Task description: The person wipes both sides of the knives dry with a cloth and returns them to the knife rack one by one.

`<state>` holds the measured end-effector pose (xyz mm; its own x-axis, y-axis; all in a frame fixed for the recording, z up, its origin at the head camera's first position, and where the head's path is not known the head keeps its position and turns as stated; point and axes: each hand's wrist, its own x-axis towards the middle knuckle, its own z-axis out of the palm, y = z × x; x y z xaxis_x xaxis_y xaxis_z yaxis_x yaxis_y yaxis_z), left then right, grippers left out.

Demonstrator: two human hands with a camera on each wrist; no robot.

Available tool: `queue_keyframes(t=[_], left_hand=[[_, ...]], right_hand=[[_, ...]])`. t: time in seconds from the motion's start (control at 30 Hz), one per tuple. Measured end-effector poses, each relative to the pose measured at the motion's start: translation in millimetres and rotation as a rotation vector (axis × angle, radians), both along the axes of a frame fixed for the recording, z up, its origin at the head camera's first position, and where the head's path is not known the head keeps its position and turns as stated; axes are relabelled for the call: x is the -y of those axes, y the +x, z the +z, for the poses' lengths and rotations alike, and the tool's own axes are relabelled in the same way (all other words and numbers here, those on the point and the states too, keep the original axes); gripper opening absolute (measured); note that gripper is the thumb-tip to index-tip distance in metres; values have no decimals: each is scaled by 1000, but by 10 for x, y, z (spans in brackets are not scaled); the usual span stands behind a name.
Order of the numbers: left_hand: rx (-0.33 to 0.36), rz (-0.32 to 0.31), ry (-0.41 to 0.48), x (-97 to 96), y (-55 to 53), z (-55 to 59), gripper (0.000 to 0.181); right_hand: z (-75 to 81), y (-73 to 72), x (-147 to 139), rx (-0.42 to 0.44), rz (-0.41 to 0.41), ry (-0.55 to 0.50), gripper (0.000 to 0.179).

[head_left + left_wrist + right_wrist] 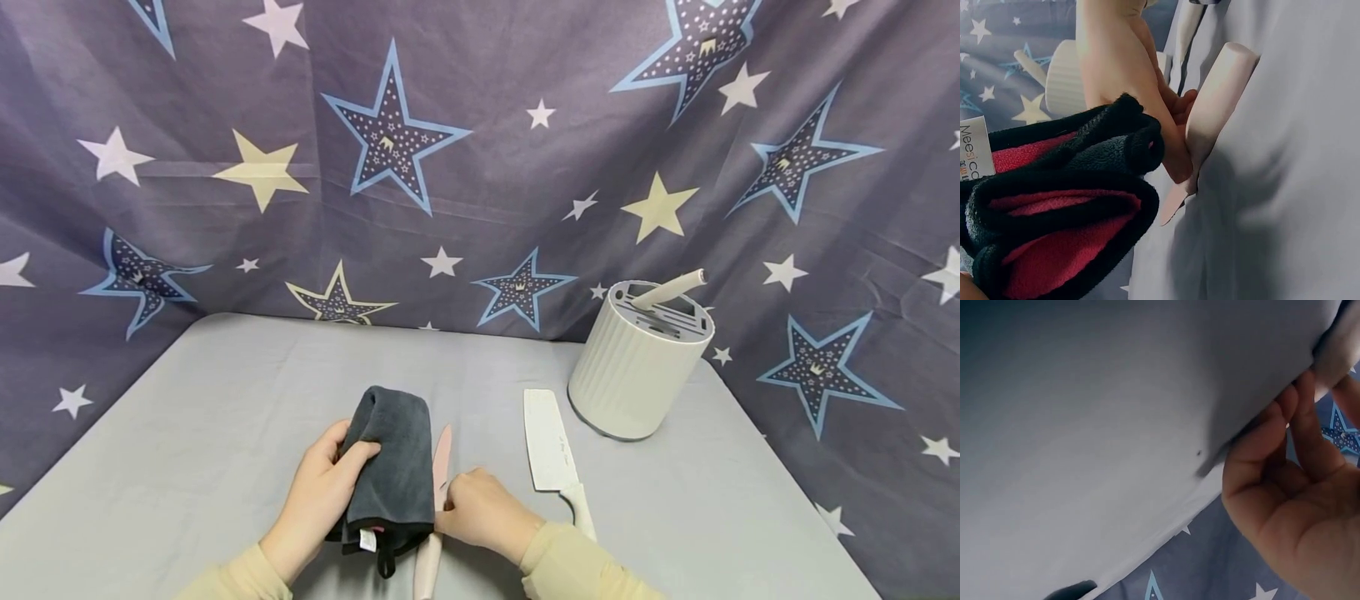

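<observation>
My left hand (322, 483) grips a folded dark grey towel (393, 458), thumb lying across its front. Black edging, a white label and a red inner side show on the towel in the left wrist view. Just right of the towel, a knife (427, 569) with a pink blade and pale handle lies on the table, blade pointing away from me. My right hand (483, 508) pinches this knife near where handle meets blade, its fingers curled. In the right wrist view those fingers (1260, 440) are close against the table surface, and most of the knife is hidden.
A white cleaver (547, 442) lies flat to the right of my right hand. Behind it stands a ribbed cream knife block (637, 375) with one pale handle (670, 289) sticking out of its slotted top. A star-patterned curtain (480, 167) hangs along the table's far edge.
</observation>
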<state>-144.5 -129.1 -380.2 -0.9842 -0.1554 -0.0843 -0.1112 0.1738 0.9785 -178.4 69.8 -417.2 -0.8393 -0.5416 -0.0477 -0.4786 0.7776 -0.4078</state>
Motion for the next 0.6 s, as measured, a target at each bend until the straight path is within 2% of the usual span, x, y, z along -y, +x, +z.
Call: queue_keyframes(t=[0.13, 0.27, 0.6], left_hand=[[4, 7, -5, -8, 3, -11, 37], [6, 14, -10, -11, 13, -15, 37], [4, 7, -12, -6, 33, -4, 38]], right_hand=[[-16, 10, 37, 22, -21, 16, 37], [-8, 20, 55, 57, -55, 8, 42], [24, -43, -26, 148, -172, -135, 44]])
